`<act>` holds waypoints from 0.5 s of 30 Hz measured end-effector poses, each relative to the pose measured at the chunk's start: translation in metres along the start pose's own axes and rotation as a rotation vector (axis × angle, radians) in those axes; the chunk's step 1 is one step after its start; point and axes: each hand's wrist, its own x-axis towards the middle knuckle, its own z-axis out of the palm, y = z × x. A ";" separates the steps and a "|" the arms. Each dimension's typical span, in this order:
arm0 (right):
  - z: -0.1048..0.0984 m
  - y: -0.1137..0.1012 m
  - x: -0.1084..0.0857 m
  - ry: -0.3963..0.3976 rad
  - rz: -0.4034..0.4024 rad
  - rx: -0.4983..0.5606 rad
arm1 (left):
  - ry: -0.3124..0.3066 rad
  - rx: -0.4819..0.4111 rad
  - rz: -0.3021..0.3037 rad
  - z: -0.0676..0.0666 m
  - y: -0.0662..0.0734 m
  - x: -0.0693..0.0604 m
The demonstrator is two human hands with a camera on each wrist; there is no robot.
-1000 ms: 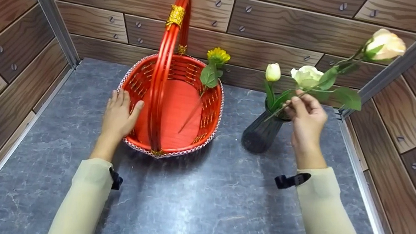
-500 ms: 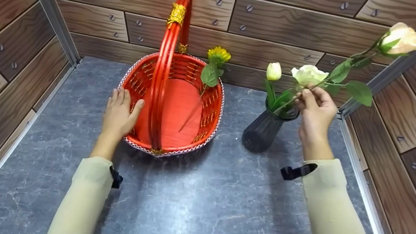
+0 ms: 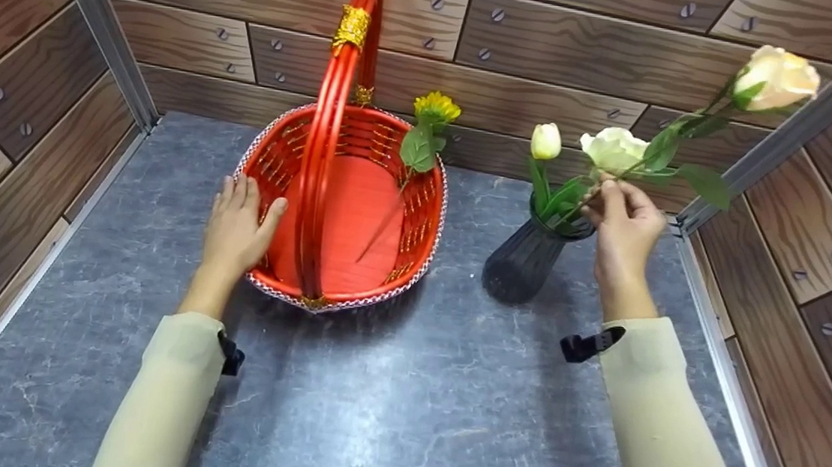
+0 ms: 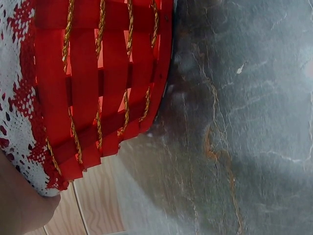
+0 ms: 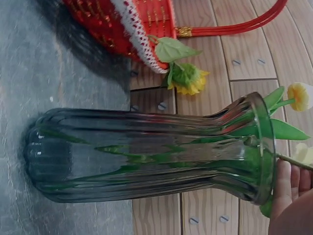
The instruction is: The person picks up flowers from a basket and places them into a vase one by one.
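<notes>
My right hand (image 3: 628, 233) pinches the stem of a pale peach rose (image 3: 776, 78) just above the mouth of a dark ribbed glass vase (image 3: 523, 262). The rose slants up to the right, its lower end at the vase's mouth among green leaves. A white tulip (image 3: 545, 141) and an open white flower (image 3: 614, 150) stand in the vase. On the left rim of a red woven basket (image 3: 357, 221), my left hand (image 3: 237, 227) rests with straight fingers. A yellow sunflower (image 3: 437, 109) leans in the basket, its head above the back right rim.
The basket's tall red handle (image 3: 324, 143) arches over its middle. Wood-patterned walls (image 3: 537, 56) enclose the grey marbled surface (image 3: 370, 410) at the back and both sides. Metal corner posts (image 3: 99, 25) stand at the left and right.
My right hand moved right and up with the rose, then slightly back left. The stem's lower end went from in front of the vase to its mouth. The left hand stays put.
</notes>
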 end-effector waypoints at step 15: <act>0.005 -0.008 -0.017 -0.143 -0.190 -0.415 | 0.002 0.002 0.000 0.001 -0.001 0.000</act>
